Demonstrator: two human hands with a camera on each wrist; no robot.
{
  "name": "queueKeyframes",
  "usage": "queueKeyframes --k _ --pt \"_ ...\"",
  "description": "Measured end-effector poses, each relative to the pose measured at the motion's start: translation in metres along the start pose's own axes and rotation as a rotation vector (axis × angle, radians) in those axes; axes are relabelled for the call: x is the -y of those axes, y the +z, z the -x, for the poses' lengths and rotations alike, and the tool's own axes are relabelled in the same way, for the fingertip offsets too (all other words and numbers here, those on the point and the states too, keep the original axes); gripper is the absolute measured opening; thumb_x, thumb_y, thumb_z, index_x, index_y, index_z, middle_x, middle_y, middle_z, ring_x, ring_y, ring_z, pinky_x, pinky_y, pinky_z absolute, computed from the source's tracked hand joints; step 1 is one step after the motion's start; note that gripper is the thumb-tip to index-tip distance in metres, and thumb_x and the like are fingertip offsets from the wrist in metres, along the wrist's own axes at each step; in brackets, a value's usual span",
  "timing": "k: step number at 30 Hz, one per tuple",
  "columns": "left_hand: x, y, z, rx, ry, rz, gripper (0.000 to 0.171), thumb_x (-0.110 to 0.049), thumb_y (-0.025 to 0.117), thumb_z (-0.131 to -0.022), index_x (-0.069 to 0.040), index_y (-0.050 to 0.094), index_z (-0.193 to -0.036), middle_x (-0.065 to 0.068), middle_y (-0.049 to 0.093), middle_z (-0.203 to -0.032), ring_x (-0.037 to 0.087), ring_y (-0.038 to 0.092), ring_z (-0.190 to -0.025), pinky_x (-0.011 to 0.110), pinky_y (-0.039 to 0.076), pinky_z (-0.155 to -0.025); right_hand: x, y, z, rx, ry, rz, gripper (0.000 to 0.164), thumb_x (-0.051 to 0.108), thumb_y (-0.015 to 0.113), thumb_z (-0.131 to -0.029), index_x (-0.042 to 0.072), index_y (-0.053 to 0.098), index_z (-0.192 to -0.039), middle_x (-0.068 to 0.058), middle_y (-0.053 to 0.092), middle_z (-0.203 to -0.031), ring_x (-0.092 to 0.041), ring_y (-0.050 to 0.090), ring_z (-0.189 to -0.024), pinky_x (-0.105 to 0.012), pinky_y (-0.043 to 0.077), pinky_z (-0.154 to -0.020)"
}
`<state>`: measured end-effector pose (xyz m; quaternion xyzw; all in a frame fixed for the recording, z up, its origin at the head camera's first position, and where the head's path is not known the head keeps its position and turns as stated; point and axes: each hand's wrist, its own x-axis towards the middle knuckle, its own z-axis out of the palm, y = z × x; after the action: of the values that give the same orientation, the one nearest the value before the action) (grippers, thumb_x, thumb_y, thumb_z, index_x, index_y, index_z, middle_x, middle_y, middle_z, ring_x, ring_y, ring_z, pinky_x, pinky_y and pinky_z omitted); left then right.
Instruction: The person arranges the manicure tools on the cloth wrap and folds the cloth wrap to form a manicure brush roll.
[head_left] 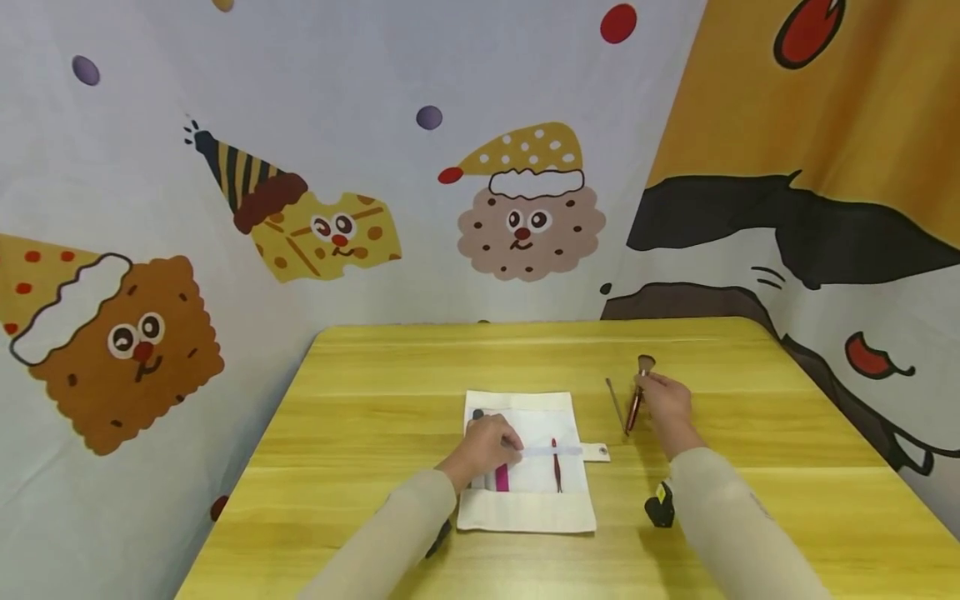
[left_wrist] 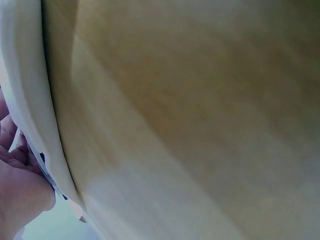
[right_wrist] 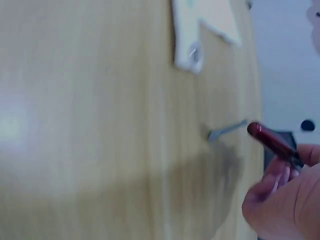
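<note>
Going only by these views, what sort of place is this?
Probably an improvised recording corner: cartoon-printed cloth hangs behind a wood-grain table, where a white pouch lies open with slim tools inside.

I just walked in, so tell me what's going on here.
A person's right grip holds a brush with a dark red handle above the yellow wooden table. The left grip is over the left part of an open white cloth pouch; what it holds is hard to tell. A slim red tool sits under the pouch's pale strap. A thin grey stick lies near the brush.
</note>
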<state>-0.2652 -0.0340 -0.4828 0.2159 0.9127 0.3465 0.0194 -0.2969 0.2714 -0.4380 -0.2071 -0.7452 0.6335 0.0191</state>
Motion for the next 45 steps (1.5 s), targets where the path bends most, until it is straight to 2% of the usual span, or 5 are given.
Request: queueKeyframes --k 7,12,21,34,45 --pt "-0.001 0.000 -0.001 0.001 -0.006 -0.014 0.007 -0.011 0.081 -0.081 -0.016 0.077 -0.078 -0.013 0.060 -0.078 0.009 0.055 -0.082 0.047 0.034 -0.096 0.013 0.035 0.003 0.180 -0.031 -0.092 0.042 0.026 0.059 -0.101 0.001 0.051 -0.134 0.006 0.060 -0.102 -0.007 0.058 -0.085 -0.036 0.044 -0.085" --pt "-0.002 0.000 -0.001 0.004 -0.012 -0.018 0.008 -0.012 0.081 -0.081 -0.017 0.076 -0.077 -0.012 0.060 -0.078 0.008 0.055 -0.082 0.047 0.033 -0.097 0.013 0.064 0.008 0.278 -0.031 -0.110 0.041 0.020 0.060 -0.100 -0.002 0.051 -0.133 0.001 0.062 -0.103 -0.011 0.060 -0.083 -0.029 0.048 -0.077" --pt "-0.002 -0.002 -0.001 0.027 -0.005 -0.022 0.004 -0.013 0.080 -0.083 -0.013 0.077 -0.080 -0.011 0.061 -0.078 0.007 0.056 -0.080 0.047 0.035 -0.095 0.003 0.101 0.014 0.328 -0.041 -0.064 0.043 0.016 0.062 -0.099 -0.004 0.051 -0.136 -0.006 0.067 -0.104 -0.011 0.063 -0.080 -0.027 0.047 -0.071" --pt "-0.003 -0.004 0.000 0.001 0.033 -0.011 0.007 -0.011 0.076 -0.086 -0.014 0.077 -0.080 -0.010 0.063 -0.080 0.008 0.057 -0.081 0.046 0.035 -0.094 -0.009 0.119 0.016 0.390 -0.053 0.005 0.038 0.012 0.065 -0.096 -0.008 0.055 -0.127 -0.008 0.067 -0.092 -0.016 0.061 -0.076 -0.025 0.047 -0.066" --pt "-0.004 -0.006 0.001 0.003 0.050 0.009 0.010 -0.010 0.074 -0.088 -0.014 0.075 -0.079 -0.009 0.062 -0.081 0.008 0.055 -0.079 0.046 0.036 -0.092 -0.011 0.126 0.025 0.449 -0.093 0.190 0.030 0.013 0.068 -0.094 -0.006 0.060 -0.116 -0.011 0.068 -0.089 -0.017 0.064 -0.076 -0.027 0.052 -0.067"
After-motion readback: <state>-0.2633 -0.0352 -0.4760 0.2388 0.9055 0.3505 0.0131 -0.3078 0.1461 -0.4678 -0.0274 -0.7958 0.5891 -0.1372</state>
